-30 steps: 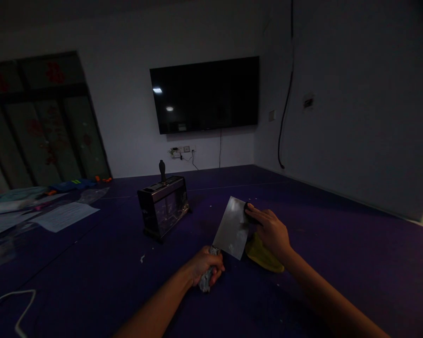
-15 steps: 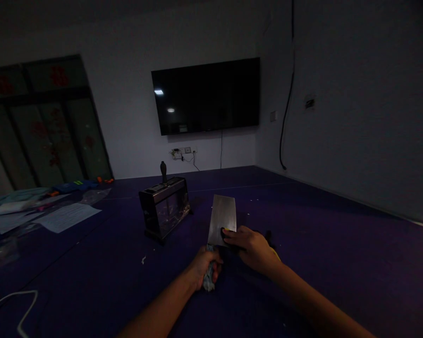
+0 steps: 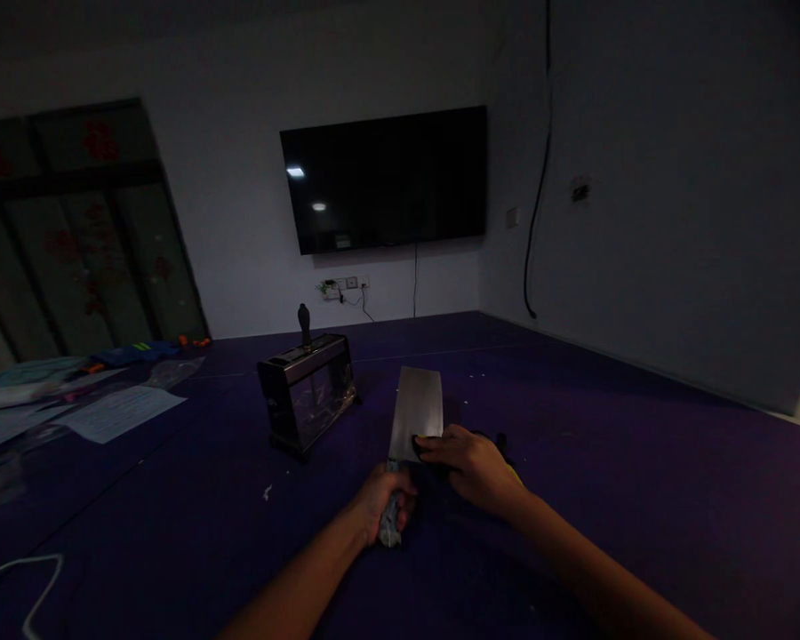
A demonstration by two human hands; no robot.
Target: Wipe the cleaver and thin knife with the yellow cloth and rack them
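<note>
A dim room is seen from a head-worn camera, with a dark purple table (image 3: pixel 173 498) filling the lower half of the view.

Near the middle, toward 6 o'clock, a cleaver (image 3: pixel 416 413) is held with its broad blade raised and pointing toward 12 o'clock. Its handle, which appears wrapped in pale material, is enclosed by the left hand (image 3: pixel 385 508), the fingers curled tightly around it. Just to the right, at about 3 o'clock of the blade's base, the right hand (image 3: pixel 473 467) is laid against the lower flat of the blade; a small dark pad appears to be pressed there under its fingertips, though the light is too poor for the pinch to be read with certainty. A yellow cloth (image 3: pixel 515 476) is partly hidden behind that hand.

At about 10 o'clock of the cleaver, a dark knife holder (image 3: pixel 307 391) with clear sides is placed, with one dark handle (image 3: pixel 304 322) standing out of its top. Sheets of paper (image 3: pixel 116 413) are spread at the far left, and a white cable (image 3: pixel 20 578) lies at 8 o'clock. A black wall screen (image 3: pixel 383 178) is mounted at 12 o'clock.

The main risk is judged to be a cut: the right fingertips are kept close to the blade's edge, and a slip of the pad could carry them onto it. The wrapped handle could twist in the left fist if pressure is applied unevenly. Poor light makes the edge hard to judge.
</note>
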